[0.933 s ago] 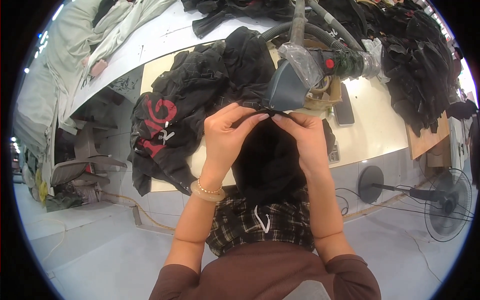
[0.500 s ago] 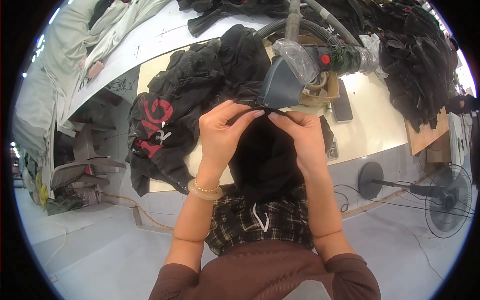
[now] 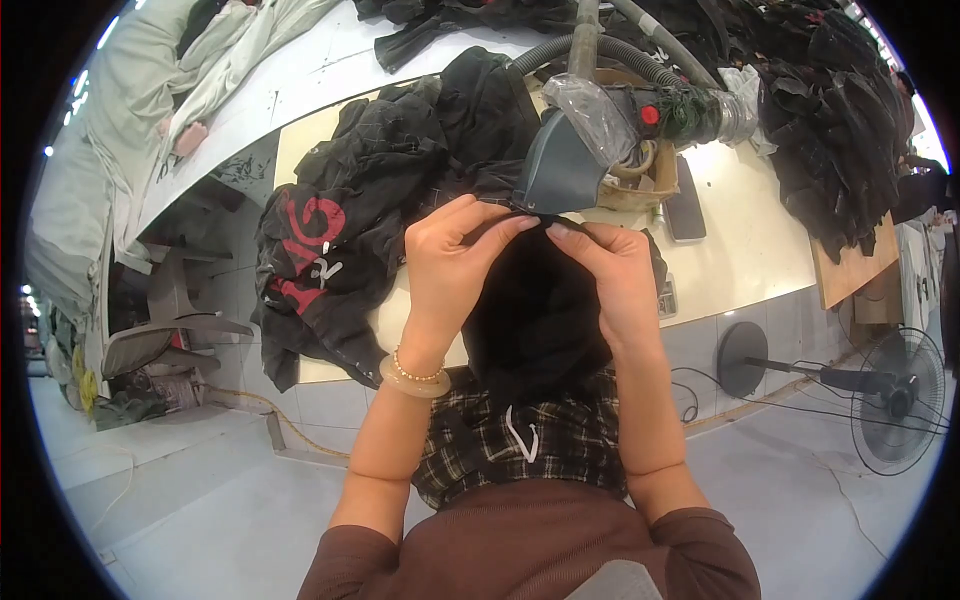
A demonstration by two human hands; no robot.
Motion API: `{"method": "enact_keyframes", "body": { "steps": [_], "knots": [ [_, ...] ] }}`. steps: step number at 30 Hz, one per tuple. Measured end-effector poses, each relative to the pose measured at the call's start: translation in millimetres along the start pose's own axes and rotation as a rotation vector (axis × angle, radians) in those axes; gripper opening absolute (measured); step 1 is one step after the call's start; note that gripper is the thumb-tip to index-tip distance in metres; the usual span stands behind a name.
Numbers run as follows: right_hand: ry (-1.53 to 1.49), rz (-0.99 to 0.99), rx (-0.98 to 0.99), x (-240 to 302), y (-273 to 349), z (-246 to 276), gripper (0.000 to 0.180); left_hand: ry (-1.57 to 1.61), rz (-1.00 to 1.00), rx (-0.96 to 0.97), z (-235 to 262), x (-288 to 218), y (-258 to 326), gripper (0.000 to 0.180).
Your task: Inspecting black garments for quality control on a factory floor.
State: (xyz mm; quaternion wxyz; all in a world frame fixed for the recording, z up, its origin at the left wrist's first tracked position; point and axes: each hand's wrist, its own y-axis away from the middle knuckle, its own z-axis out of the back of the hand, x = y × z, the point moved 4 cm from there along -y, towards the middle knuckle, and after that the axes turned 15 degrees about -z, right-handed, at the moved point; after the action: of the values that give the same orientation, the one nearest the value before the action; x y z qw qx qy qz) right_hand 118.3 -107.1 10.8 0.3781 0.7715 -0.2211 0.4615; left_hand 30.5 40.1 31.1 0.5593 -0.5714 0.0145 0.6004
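Note:
A black garment [image 3: 535, 320] hangs between my hands and drapes down over my lap. My left hand [image 3: 455, 255] pinches its upper edge between thumb and fingers. Close by on the right, my right hand [image 3: 610, 265] pinches the same edge, the two thumbs only a little apart. Right beyond the fingertips stands the blue-grey nozzle hood [image 3: 565, 165] of a machine, its lower lip almost at the cloth edge. Whether the cloth touches it I cannot tell. A heap of dark garments [image 3: 380, 160], one with a red print, lies left of my hands.
A grey hose [image 3: 585, 40] rises from the hood. Behind it sit a cardboard box [image 3: 655, 190] and a dark phone-like slab [image 3: 684, 205] on the cream table [image 3: 755, 250]. More black garments [image 3: 830, 130] are piled at the far right. A fan [image 3: 897, 400] stands at right.
Both hands have shifted slightly to the right with the garment's edge, keeping their pinch. The thumbs are a touch farther apart.

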Motion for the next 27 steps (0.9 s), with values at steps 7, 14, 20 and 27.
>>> {"method": "enact_keyframes", "body": {
  "steps": [7, 14, 20, 27],
  "knots": [
    [-0.012, 0.008, -0.038, -3, 1, 6, 0.015, 0.033, 0.027, 0.005, -5, 2, 0, 0.011],
    [0.569, 0.475, -0.314, 6, 11, 20, 0.021, 0.163, 0.143, 0.133, 6, 0, 14, 0.021],
    [0.585, 0.513, -0.277, 4, 13, 22, 0.025, 0.156, 0.099, 0.133, 13, -7, 18, 0.024],
    [0.563, 0.54, -0.297, 6, 10, 15, 0.025, 0.137, 0.079, 0.059, 7, 1, 15, 0.019]
  ]
}}
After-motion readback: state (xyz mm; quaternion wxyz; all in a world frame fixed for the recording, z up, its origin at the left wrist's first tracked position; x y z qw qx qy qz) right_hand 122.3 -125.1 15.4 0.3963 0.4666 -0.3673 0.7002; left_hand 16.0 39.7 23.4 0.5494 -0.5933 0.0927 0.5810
